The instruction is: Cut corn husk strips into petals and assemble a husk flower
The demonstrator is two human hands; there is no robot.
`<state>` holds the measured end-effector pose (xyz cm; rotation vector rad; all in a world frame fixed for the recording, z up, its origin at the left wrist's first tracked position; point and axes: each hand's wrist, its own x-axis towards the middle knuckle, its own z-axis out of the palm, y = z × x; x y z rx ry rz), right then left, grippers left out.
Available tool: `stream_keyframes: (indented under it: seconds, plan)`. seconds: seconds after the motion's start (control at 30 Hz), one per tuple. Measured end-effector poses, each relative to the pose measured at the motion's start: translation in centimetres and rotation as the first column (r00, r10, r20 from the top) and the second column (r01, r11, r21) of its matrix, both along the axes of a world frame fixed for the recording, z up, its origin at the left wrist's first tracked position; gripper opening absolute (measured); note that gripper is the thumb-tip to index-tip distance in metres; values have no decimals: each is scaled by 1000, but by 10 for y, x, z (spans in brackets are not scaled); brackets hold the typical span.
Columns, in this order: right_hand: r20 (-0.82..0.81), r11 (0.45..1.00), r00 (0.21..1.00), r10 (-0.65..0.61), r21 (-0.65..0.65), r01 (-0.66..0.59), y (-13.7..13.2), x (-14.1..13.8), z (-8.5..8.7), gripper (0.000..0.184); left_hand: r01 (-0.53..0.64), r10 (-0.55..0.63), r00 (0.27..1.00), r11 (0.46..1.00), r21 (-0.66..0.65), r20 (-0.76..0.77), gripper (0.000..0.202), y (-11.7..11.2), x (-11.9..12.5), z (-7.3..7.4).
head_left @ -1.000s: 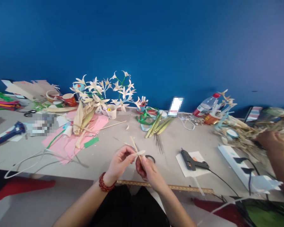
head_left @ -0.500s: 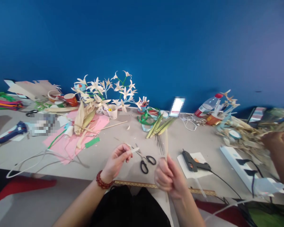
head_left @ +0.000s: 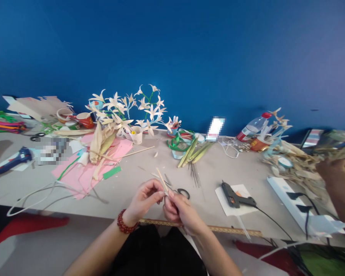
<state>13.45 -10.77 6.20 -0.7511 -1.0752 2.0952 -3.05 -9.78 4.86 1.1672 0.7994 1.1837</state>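
A bracelet of red beads is worn at the wrist of the left hand, whose thumb and fingers are pressed on a small, pale, petal-like piece, mostly hidden. A thin, pale, wooden-looking stick is gripped by the right hand, its free end slanted up and away; the hands are held close together over the grey bench. Just beyond the right hand, black-handled metal scissors are partly covered. To its right, a black plastic glue gun is laid on white paper. Farther, left of the left hand, pink paper sheets are topped by dry, pale-yellow husks. Beyond both hands, white, star-shaped flowers are gathered near a white paper cup
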Motion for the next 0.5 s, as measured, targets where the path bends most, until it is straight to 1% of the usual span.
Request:
stream_keyframes:
  seconds: [0.03, 0.07, 0.1, 0.13, 0.17, 0.23, 0.27, 0.3, 0.37, 0.43, 0.47, 0.5]
  plan:
    - [-109, 994, 992, 66, -80, -75, -2, 6, 2, 54, -4, 5, 1000, 1000, -24, 31, 18, 1, -2, -2]
    - [-205, 983, 973, 106, -124, -134, -3, 13, 5, 55, -24, 26, 998, 999, -45, 59, 17, 3, -3, -4]
    - [-281, 976, 951, 126, -135, -169, -4, 19, 6, 57, -50, 55, 995, 997, -62, 84, 17, 4, -5, -6]
    - [-323, 977, 938, 124, -124, -172, -4, 25, 7, 59, -76, 83, 991, 994, -75, 104, 17, 6, -6, -8]
    - [-312, 985, 946, 84, -115, -126, -3, 29, 7, 60, -95, 104, 988, 992, -83, 116, 17, 7, -7, -9]
    - [-150, 995, 987, -61, -88, 48, 0, 29, 4, 56, -101, 110, 988, 991, -83, 112, 17, 9, -7, -9]
    - [-58, 993, 992, -108, -55, 105, 2, 25, 1, 54, -99, 106, 989, 992, -72, 100, 17, 9, -6, -8]
    - [33, 991, 991, -132, -11, 133, 4, 20, -2, 53, -100, 104, 991, 993, -56, 82, 17, 9, -4, -7]
    - [177, 979, 967, -183, 122, 162, 6, 6, -7, 53, -110, 111, 993, 994, -16, 29, 17, 8, 0, -4]
    - [245, 949, 939, -241, 263, 175, 7, -7, -9, 56, -109, 110, 993, 993, 34, -33, 17, 6, 2, -1]
    - [253, 936, 932, -260, 304, 179, 7, -12, -9, 57, -102, 106, 992, 993, 59, -62, 16, 5, 3, -1]
    - [246, 934, 934, -260, 310, 178, 7, -14, -8, 58, -90, 96, 992, 993, 79, -87, 16, 5, 3, 0]
